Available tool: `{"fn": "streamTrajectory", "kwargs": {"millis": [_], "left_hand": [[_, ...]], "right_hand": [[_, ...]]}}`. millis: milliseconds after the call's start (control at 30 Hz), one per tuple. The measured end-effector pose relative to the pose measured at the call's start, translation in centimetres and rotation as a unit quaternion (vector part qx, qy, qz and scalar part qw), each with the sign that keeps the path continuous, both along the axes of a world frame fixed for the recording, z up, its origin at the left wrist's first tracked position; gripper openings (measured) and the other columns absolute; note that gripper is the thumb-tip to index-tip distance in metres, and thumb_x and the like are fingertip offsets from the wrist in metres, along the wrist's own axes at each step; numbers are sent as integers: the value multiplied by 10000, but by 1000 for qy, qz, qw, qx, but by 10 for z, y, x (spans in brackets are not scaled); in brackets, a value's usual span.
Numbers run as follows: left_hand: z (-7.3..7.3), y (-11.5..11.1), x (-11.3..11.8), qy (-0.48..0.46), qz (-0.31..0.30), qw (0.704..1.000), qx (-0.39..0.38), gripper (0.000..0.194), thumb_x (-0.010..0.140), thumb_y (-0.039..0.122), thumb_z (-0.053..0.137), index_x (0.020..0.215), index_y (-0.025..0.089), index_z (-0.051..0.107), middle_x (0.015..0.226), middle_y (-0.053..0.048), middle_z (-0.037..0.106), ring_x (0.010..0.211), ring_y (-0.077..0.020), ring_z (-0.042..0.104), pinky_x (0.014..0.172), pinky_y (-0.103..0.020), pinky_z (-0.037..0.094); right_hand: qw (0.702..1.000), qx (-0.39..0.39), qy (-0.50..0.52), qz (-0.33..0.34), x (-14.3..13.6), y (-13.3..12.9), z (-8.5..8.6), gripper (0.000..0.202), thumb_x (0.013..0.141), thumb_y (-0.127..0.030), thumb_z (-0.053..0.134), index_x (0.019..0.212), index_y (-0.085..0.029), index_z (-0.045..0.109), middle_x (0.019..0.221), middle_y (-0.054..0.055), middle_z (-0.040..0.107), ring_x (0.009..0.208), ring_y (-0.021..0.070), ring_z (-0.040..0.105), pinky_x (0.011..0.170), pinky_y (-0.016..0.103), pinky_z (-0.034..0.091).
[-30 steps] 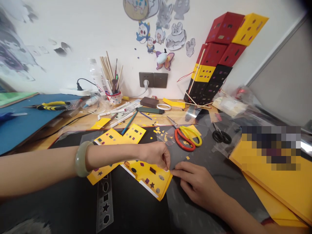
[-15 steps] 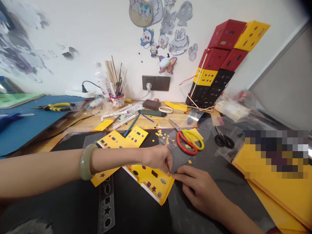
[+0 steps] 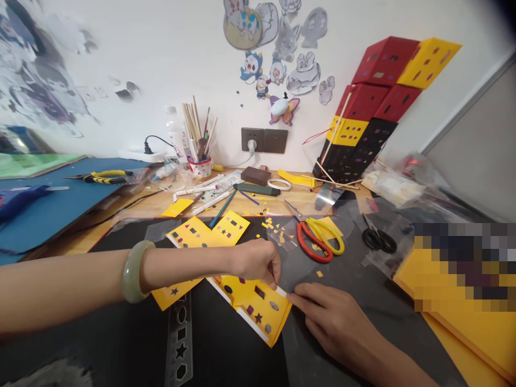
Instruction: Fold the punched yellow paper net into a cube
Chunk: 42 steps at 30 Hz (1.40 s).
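Observation:
A folded yellow cardstock piece (image 3: pixel 265 305) with small cut-out shapes lies at a slant on the black mat. White strips run along some of its edges. My left hand (image 3: pixel 258 260), with a pale green bangle on the wrist, reaches across it. Its fingers are pinched at a short white tape strip (image 3: pixel 281 292) on the upper right edge; the fingertips are partly hidden. My right hand (image 3: pixel 336 314) rests on the mat, its index finger and thumb together at the card's right corner. My left forearm covers part of the card.
A clear stencil ruler (image 3: pixel 173 328) lies below my left forearm. Red-and-yellow-handled scissors (image 3: pixel 316 242), black scissors (image 3: pixel 379 240) and yellow paper scraps (image 3: pixel 278 231) are beyond my hands. A tower of decorated boxes (image 3: pixel 365 107) stands at the back right, a brush cup (image 3: pixel 200 167) at the back.
My left fingertips have shifted left along the card's edge, away from my right fingertips, and the short white strip shows between them. The view has turned slightly left.

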<state>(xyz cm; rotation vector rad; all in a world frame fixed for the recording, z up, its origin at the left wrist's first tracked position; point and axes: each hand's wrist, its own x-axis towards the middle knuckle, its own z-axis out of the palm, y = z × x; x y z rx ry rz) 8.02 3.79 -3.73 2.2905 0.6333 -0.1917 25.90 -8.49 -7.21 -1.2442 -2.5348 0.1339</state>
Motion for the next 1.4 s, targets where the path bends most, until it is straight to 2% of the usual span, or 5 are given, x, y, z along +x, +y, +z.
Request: {"fn": "streamTrajectory", "kwargs": {"millis": [167,433,600,767,1400], "left_hand": [[2,5,0,11,-8,1000,7,104,653,139,695,747,183,707,636,36,656,596,-95,581,512,-146,370],[3,25,-13,14,17,999,23,128,640,96,689,738,178,702,650,25,671,620,-105,608,517,-143,388],[1,28,-19,5,13,1000,-11,214,631,72,703,818,177,688,683,38,674,636,-95,610,554,-135,419],[1,26,-30,-17,3,1000,9,192,638,105,711,804,200,694,720,43,668,641,-85,577,538,-136,374],[-3,30,-31,-22,4,1000,0,133,631,163,722,753,216,716,635,47,658,552,-72,517,489,-148,331]], "right_hand": [[1000,-23,2,1,-1,0,2,331,807,-80,359,1005,-178,605,954,82,634,813,190,603,701,288,476],[988,-135,65,-47,-16,21,26,252,831,-134,435,811,-229,668,764,6,609,668,111,576,615,196,423],[985,-149,80,-40,-38,45,17,205,846,-194,469,836,-213,673,836,17,618,749,128,577,654,212,418],[984,-153,92,-25,-46,55,7,164,804,-125,506,821,-190,656,847,23,621,769,136,578,677,218,425],[970,-225,95,20,-47,68,21,125,784,-83,535,760,-192,593,828,-1,592,779,116,560,672,208,407]]}}
